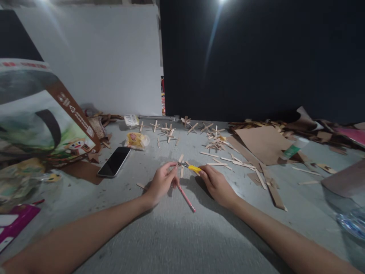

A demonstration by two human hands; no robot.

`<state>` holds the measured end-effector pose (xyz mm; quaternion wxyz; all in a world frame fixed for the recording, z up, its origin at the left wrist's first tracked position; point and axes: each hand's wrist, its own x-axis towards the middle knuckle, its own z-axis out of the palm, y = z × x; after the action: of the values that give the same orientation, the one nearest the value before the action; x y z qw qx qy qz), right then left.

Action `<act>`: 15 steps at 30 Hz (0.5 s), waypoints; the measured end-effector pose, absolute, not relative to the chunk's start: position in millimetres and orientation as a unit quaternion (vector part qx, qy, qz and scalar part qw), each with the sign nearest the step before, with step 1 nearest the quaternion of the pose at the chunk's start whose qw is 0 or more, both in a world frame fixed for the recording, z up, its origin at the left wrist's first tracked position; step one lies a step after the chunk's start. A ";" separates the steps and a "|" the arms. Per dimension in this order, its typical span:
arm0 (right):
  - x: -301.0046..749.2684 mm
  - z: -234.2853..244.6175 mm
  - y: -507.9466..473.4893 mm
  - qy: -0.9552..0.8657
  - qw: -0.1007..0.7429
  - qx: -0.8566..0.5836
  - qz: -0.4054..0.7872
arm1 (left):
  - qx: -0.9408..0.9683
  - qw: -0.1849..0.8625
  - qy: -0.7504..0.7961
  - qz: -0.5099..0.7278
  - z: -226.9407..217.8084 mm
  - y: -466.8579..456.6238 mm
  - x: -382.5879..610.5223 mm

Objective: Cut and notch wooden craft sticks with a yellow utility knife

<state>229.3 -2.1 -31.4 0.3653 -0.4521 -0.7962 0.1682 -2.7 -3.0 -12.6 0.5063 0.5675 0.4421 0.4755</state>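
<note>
My left hand (164,180) is closed around a pink pencil (186,199), whose eraser end points down toward me. In my right hand (218,184) I grip a yellow utility knife (194,169). Its blade reaches left to my left fingertips, at the pencil's other end; the exact contact is too small to tell. Just beyond my fingers, light wooden craft sticks (181,172) lie partly hidden on the grey table (176,243). One more stick (141,186) pokes out beside my left wrist.
A black phone (114,163) and a yellow wrapped packet (137,140) lie to the left, near a large printed bag (42,118). Crossed sticks (217,142) are scattered behind. To the right are cardboard (262,142), a glue stick (295,148) and a clear plastic item (352,222).
</note>
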 end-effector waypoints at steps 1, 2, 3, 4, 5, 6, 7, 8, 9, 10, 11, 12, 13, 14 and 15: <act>229.2 -30.9 -2.3 -0.797 0.365 -0.451 0.170 | 0.567 0.506 0.441 0.477 -12.5 -3.1 -2.5; 229.0 -30.4 -2.6 -0.797 0.365 -0.450 0.171 | 0.567 0.505 0.440 0.479 -12.4 -3.1 -2.4; 228.8 -29.9 -3.0 -0.797 0.365 -0.449 0.172 | 0.567 0.505 0.439 0.480 -12.4 -3.0 -2.3; 228.7 -29.4 -3.4 -0.798 0.365 -0.446 0.174 | 0.567 0.504 0.438 0.482 -12.3 -3.0 -2.2; 228.6 -29.0 -3.8 -0.799 0.366 -0.443 0.175 | 0.567 0.503 0.438 0.484 -12.3 -3.0 -2.1; 228.5 -28.7 -4.1 -0.801 0.366 -0.440 0.176 | 0.567 0.502 0.437 0.485 -12.2 -3.0 -2.1; 228.6 -28.4 -4.4 -0.802 0.366 -0.437 0.177 | 0.568 0.502 0.436 0.486 -12.1 -3.0 -2.1; 228.6 -28.1 -4.5 -0.803 0.367 -0.435 0.178 | 0.568 0.501 0.435 0.487 -11.9 -3.0 -2.2; 228.8 -27.8 -4.4 -0.804 0.366 -0.433 0.178 | 0.568 0.501 0.435 0.487 -11.7 -3.0 -2.2; 229.0 -27.6 -4.2 -0.804 0.367 -0.432 0.179 | 0.567 0.501 0.436 0.487 -11.5 -3.1 -2.3; 229.2 -27.3 -3.8 -0.804 0.367 -0.433 0.179 | 0.567 0.501 0.438 0.485 -11.3 -3.2 -2.3; 229.4 -27.2 -3.3 -0.802 0.367 -0.435 0.180 | 0.568 0.501 0.441 0.482 -11.0 -3.3 -2.4; 229.6 -27.1 -2.7 -0.800 0.368 -0.438 0.180 | 0.568 0.500 0.442 0.481 -10.9 -3.4 -2.3; 229.8 -27.2 -2.2 -0.798 0.370 -0.441 0.180 | 0.568 0.499 0.443 0.482 -10.9 -3.4 -2.3; 229.9 -27.4 -1.6 -0.795 0.372 -0.444 0.181 | 0.568 0.498 0.443 0.484 -10.9 -3.5 -2.2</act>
<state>229.9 -1.6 -27.4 0.3719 -0.4437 -0.7951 0.1808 -2.2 -3.5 -10.9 0.4979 0.5675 0.4428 0.4837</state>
